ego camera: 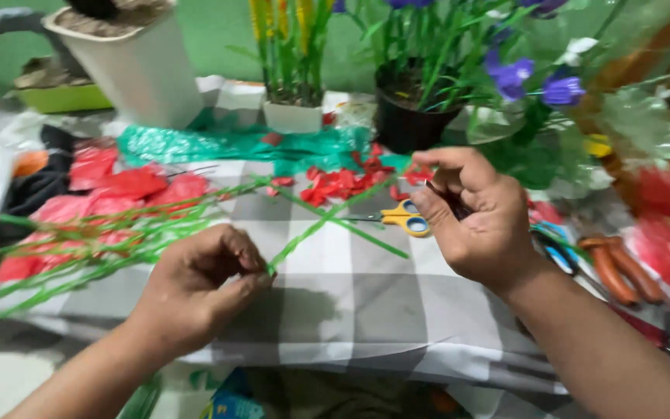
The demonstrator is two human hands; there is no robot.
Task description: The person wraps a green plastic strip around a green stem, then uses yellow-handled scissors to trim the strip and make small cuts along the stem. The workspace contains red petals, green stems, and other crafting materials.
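One package shows: a small blue packet (230, 403) with a yellow patch at the bottom edge of the view, below the tabletop's (350, 302) front edge, just under and between the left hand (195, 287) and the right hand (471, 217); mostly cut off, shape unclear. No labels, signs or screens can be seen

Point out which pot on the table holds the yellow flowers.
The small white square pot in the middle, with yellow-tipped green stalks. The black pot to its right holds purple flowers; the tall cream pot to its left shows no blooms.
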